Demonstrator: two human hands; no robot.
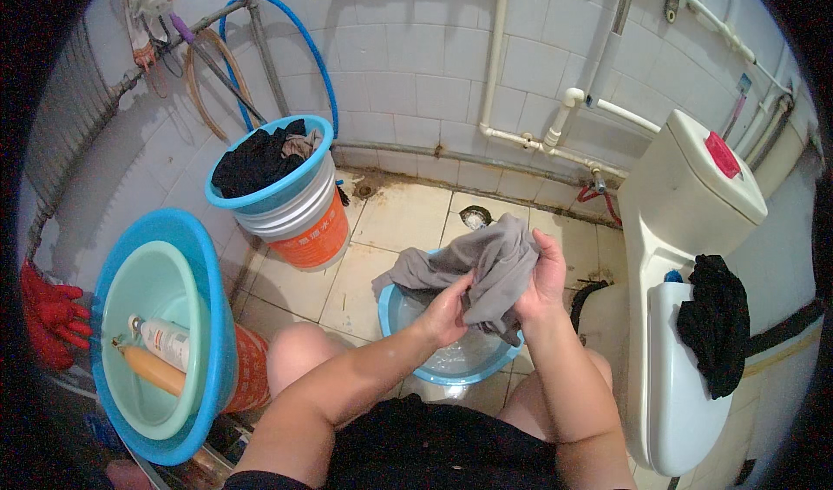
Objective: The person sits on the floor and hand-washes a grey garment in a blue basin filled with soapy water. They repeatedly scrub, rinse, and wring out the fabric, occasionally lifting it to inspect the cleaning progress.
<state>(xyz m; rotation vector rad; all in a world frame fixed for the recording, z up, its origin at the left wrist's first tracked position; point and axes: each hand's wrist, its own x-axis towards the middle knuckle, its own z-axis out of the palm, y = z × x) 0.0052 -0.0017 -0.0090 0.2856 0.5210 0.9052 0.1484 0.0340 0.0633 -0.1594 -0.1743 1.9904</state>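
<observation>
A bunched grey cloth (499, 269), perhaps a garment, is held up over a light-blue basin (390, 321) with water (460, 360) in it. My left hand (449, 309) grips the cloth from its lower left side. On the right edge of the cloth, my right hand (544, 275) is closed around it, thumb up. One end of the cloth droops left over the basin's far rim. Where the cloth covers my fingers, they are partly hidden.
Left stand a blue basin (208, 260) with a pale-green basin (198, 316) holding bottles (165, 344), and a white bucket (299, 221) topped by a basin of dark clothes (260, 162). Black cloth (716, 325) lies on the toilet (681, 420) at right. A floor drain (475, 217) lies beyond.
</observation>
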